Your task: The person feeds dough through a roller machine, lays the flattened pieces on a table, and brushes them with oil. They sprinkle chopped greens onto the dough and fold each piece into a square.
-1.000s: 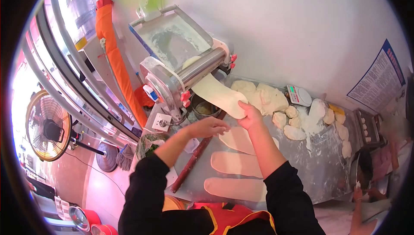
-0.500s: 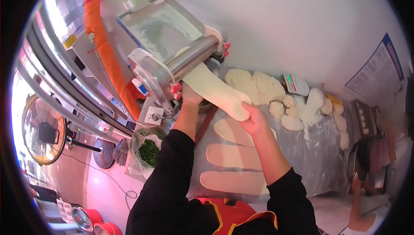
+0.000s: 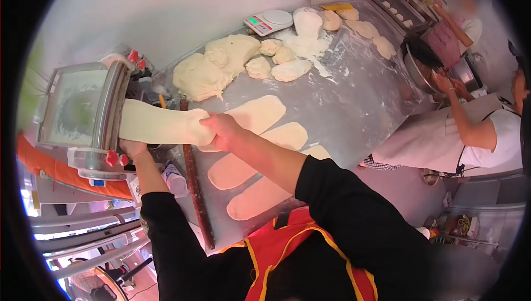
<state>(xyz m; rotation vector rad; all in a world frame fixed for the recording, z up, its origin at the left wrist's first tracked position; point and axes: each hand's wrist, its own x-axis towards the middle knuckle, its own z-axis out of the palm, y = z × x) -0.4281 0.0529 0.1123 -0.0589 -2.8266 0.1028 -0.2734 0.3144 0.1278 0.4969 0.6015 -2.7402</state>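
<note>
A long flat dough sheet (image 3: 160, 123) comes out of the rollers of a dough sheeter (image 3: 114, 102) on the left. My right hand (image 3: 225, 131) pinches its free end between thumb and fingers. Beneath the sheet, close to the rollers, is my left hand (image 3: 133, 147), its fingers mostly hidden by the dough and the machine. Three flattened oval dough pieces lie side by side on the metal table: a far one (image 3: 260, 112), a middle one (image 3: 235, 169) and a near one (image 3: 257, 195). My right forearm passes over them.
A rolling pin (image 3: 198, 204) lies along the table's left edge. Behind sit a big dough mass (image 3: 213, 66), several small dough lumps (image 3: 283, 55), loose flour (image 3: 310, 44) and a digital scale (image 3: 269, 22). Two people work at the right, one near a metal bowl (image 3: 416, 71).
My view has swung right, so the sheeter now sits at the left edge and co-workers show more fully. My right hand still holds the sheet's end; my left stays under it near the rollers.
</note>
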